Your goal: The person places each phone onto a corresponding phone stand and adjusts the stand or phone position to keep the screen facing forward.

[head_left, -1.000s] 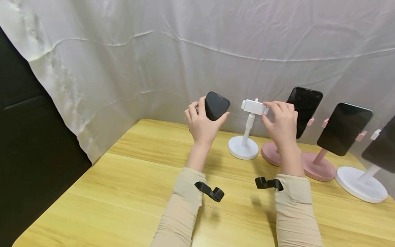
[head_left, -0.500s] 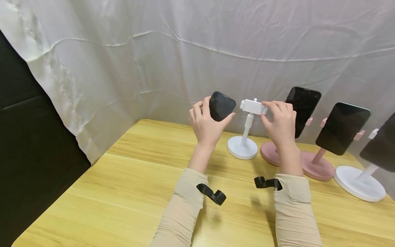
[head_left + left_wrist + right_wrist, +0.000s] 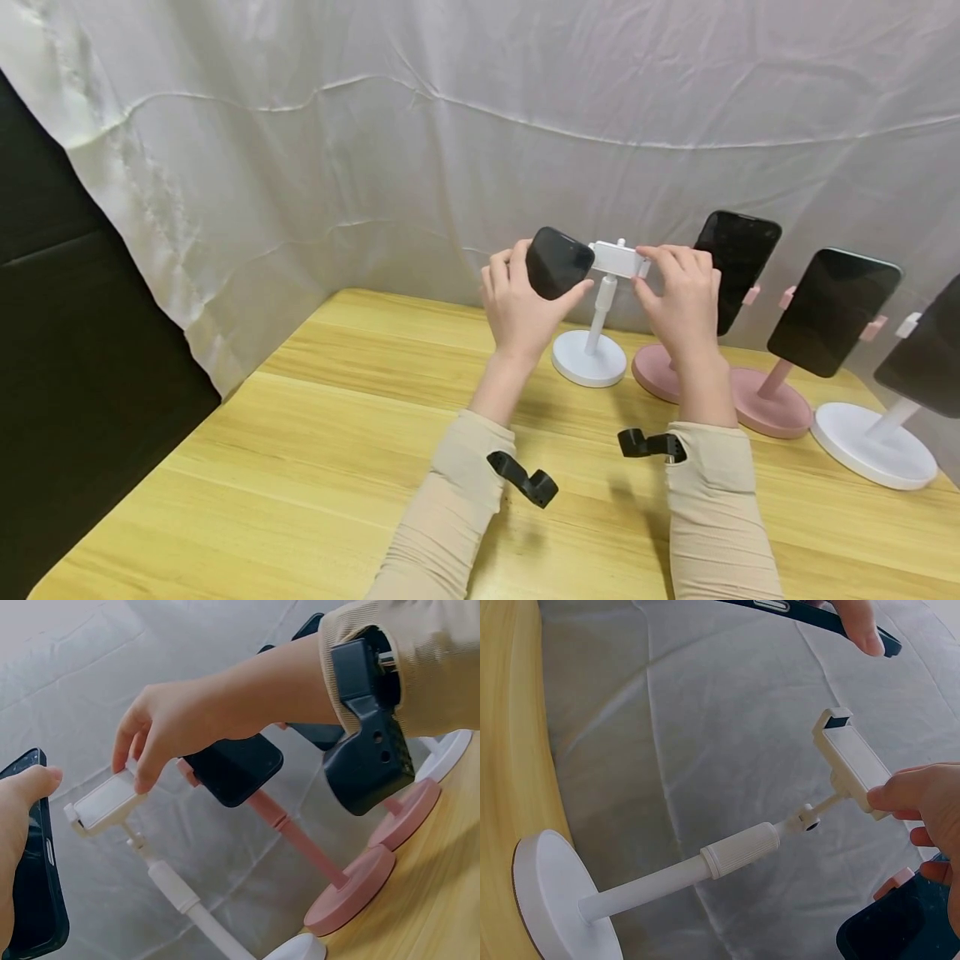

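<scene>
My left hand (image 3: 519, 315) grips a black smartphone (image 3: 558, 263) by its edges, screen toward me, tilted, held in the air above the table. Just right of it stands a white phone stand (image 3: 590, 360) with a round base, a pole and a clamp head (image 3: 617, 259). The right hand (image 3: 684, 302) pinches the right end of that clamp between thumb and fingers. In the head view the phone's right edge overlaps the clamp's left end. The right wrist view shows a gap between phone (image 3: 810, 613) and clamp (image 3: 859, 759), with nothing in the clamp.
Behind the right hand, a pink stand (image 3: 656, 372) holds a phone (image 3: 738, 258). Farther right are another pink stand (image 3: 772, 408) with a phone (image 3: 834, 312) and a white stand (image 3: 873, 450) with a phone (image 3: 926, 358). A grey cloth (image 3: 420, 167) hangs behind the wooden table (image 3: 337, 433).
My left hand has carried the smartphone rightward, closing on the clamp's left end. The right hand keeps its pinch on the clamp and has hardly moved.
</scene>
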The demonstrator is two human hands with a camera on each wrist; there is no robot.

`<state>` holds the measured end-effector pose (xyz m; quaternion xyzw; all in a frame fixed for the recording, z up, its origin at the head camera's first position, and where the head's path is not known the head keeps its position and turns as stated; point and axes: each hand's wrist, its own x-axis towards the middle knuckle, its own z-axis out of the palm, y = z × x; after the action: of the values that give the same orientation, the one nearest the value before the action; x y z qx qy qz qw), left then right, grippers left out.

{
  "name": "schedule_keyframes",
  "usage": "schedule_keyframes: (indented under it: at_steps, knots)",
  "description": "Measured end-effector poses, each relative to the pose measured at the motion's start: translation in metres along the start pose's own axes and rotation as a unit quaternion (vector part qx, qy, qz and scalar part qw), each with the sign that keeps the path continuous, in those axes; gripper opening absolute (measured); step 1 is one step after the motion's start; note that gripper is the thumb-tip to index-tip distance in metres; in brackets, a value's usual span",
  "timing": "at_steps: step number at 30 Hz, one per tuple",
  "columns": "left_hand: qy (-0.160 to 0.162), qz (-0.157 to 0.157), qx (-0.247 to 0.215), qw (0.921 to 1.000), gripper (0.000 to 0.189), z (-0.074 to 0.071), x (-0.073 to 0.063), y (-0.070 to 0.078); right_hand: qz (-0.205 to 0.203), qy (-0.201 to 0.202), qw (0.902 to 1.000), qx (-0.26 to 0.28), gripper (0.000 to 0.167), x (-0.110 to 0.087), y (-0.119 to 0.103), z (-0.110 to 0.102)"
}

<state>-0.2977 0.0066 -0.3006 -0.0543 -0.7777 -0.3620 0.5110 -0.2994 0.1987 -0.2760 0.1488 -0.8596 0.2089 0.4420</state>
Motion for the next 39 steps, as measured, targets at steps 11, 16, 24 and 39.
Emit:
schedule_keyframes:
  at_steps: [11,16,24,39]
  knots:
    - [-0.033,0.0,-0.025,0.9991,0.078,0.006,-0.005,0.013,-0.002,0.001,1.0,0.0,0.032,-0.001,-0.001,0.0]
    - [-0.051,-0.004,-0.03,0.9982,0.077,0.01,-0.006,0.012,-0.008,0.001,1.0,-0.001,0.032,-0.003,-0.002,0.003]
    - [-0.055,-0.007,-0.025,0.9981,0.08,0.017,-0.003,0.011,-0.009,0.002,1.0,-0.002,0.032,-0.003,-0.004,0.005]
    - [-0.073,0.006,-0.029,0.9969,0.08,0.028,0.014,0.019,-0.011,0.006,0.9999,0.003,0.032,-0.005,-0.007,0.004]
